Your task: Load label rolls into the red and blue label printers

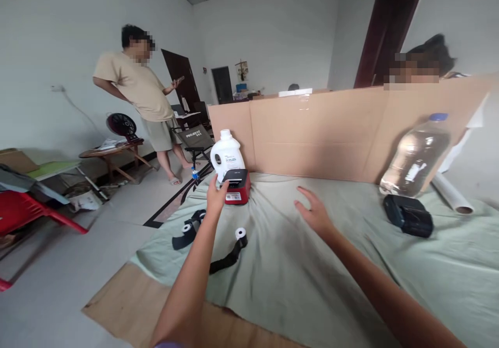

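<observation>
My left hand is at the left side of a small red and black label printer, its thumb and fingers apart. Whether the thumb touches the printer I cannot tell. A white jug with a handle stands right behind the printer. My right hand is over the cloth to the right, fingers spread, holding nothing. Between my forearms lies a roll of black ribbon with a white core, its tail unrolled toward my left arm. Another black ribbon roll lies left of that arm.
A green cloth covers the wooden board. Cardboard stands upright along the back. At the right are a large clear bottle, a black device and a white tube. One person stands left; another is behind the cardboard.
</observation>
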### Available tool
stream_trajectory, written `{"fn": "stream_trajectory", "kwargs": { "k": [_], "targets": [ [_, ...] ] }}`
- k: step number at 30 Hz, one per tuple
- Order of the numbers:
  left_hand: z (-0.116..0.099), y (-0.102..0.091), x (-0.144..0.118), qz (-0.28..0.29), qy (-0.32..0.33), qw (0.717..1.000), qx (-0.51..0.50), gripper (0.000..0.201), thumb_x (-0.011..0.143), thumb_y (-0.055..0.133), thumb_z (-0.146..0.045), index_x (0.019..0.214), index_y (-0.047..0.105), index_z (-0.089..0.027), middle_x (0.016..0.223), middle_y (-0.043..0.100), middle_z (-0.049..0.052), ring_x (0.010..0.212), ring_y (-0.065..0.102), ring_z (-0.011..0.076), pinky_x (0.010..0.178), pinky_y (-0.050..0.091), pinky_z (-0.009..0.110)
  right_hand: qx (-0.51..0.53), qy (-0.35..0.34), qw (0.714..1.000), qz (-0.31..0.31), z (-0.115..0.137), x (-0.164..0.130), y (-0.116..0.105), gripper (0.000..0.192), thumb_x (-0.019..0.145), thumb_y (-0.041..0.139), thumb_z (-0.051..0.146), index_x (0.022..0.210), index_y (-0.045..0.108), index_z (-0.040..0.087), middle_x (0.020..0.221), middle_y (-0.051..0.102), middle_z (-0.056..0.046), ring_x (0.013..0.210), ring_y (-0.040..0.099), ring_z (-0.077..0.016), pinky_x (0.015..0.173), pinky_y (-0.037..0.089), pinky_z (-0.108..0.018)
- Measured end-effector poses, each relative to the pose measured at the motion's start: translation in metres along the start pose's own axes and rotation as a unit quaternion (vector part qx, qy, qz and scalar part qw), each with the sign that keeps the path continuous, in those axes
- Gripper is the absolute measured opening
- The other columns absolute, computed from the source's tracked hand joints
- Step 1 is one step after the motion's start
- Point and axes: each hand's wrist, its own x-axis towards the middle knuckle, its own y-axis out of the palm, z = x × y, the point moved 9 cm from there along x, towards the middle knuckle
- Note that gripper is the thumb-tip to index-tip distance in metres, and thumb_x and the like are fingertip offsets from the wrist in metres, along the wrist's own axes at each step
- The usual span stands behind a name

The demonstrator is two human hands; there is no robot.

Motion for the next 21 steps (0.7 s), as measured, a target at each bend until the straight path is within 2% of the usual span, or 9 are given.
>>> {"fn": "stream_trajectory", "kwargs": {
  "k": [2,4,7,9,12,15,18,21],
  "targets": [
    [0.051,-0.004,0.015,0.004,-0.092,0.994,-0.062,0.053,0.091,0.062,-0.029,0.140,0.052,-0.013,0.151,0.051,0.016,0.142,0.046,0.0262,0.118,0.036,0.040,0.071,0.033,0.995,0.057,0.005,0.009,0.074,0.059,0.077,0.069,0.049,0.131,0.065,0.025,0.142,0.060,-0.010,0.136,0.051,-0.0318,0.119,0.033,-0.053],
    [0.078,0.007,0.017,0.035,-0.115,0.989,-0.088,0.044,0.092,0.062,-0.030,0.132,0.058,-0.013,0.140,0.062,0.015,0.134,0.055,0.0254,0.113,0.042,0.039,0.148,0.090,0.981,0.087,0.001,0.020,0.137,0.069,0.071,0.076,0.047,0.135,0.061,0.026,0.147,0.056,-0.009,0.140,0.047,-0.0335,0.119,0.032,-0.054],
    [0.089,0.023,0.017,0.086,-0.083,0.985,-0.124,0.038,0.091,0.063,-0.035,0.123,0.065,-0.014,0.129,0.069,0.011,0.125,0.062,0.0235,0.110,0.045,0.037,0.233,0.147,0.954,0.116,-0.005,0.037,0.210,0.087,0.061,0.085,0.044,0.141,0.055,0.027,0.150,0.052,-0.009,0.143,0.041,-0.0377,0.119,0.030,-0.058],
    [0.089,0.027,0.018,0.112,-0.068,0.980,-0.153,0.042,0.091,0.064,-0.038,0.127,0.065,-0.017,0.134,0.067,0.009,0.128,0.060,0.0229,0.112,0.044,0.037,0.265,0.139,0.945,0.130,-0.002,0.046,0.241,0.096,0.058,0.087,0.040,0.146,0.050,0.026,0.150,0.053,-0.010,0.144,0.040,-0.0382,0.119,0.030,-0.059],
    [0.093,0.026,0.021,0.135,-0.080,0.970,-0.185,0.050,0.088,0.066,-0.040,0.134,0.062,-0.021,0.141,0.062,0.006,0.134,0.056,0.0232,0.114,0.043,0.038,0.296,0.105,0.941,0.131,0.005,0.054,0.263,0.106,0.058,0.089,0.037,0.152,0.041,0.025,0.146,0.056,-0.010,0.143,0.041,-0.0360,0.119,0.031,-0.057],
    [0.096,0.027,0.019,0.148,-0.103,0.961,-0.211,0.054,0.086,0.068,-0.037,0.137,0.061,-0.022,0.142,0.062,0.005,0.135,0.055,0.0245,0.114,0.044,0.041,0.314,0.090,0.938,0.115,0.006,0.055,0.267,0.115,0.058,0.089,0.039,0.156,0.031,0.025,0.148,0.055,-0.011,0.141,0.045,-0.0337,0.118,0.032,-0.057],
    [0.089,0.033,0.015,0.151,-0.112,0.959,-0.211,0.053,0.085,0.070,-0.037,0.136,0.062,-0.023,0.136,0.066,0.005,0.131,0.058,0.0253,0.110,0.048,0.043,0.321,0.085,0.938,0.097,0.007,0.055,0.259,0.121,0.058,0.089,0.042,0.159,0.023,0.024,0.152,0.050,-0.012,0.140,0.046,-0.0330,0.119,0.031,-0.056],
    [0.059,0.042,0.009,0.169,-0.071,0.959,-0.214,0.053,0.085,0.070,-0.038,0.135,0.063,-0.022,0.134,0.067,0.005,0.130,0.059,0.0245,0.111,0.047,0.042,0.316,0.075,0.943,0.076,0.013,0.056,0.235,0.122,0.062,0.086,0.045,0.160,0.017,0.024,0.155,0.046,-0.013,0.139,0.047,-0.0323,0.119,0.031,-0.055]
  ]
}}
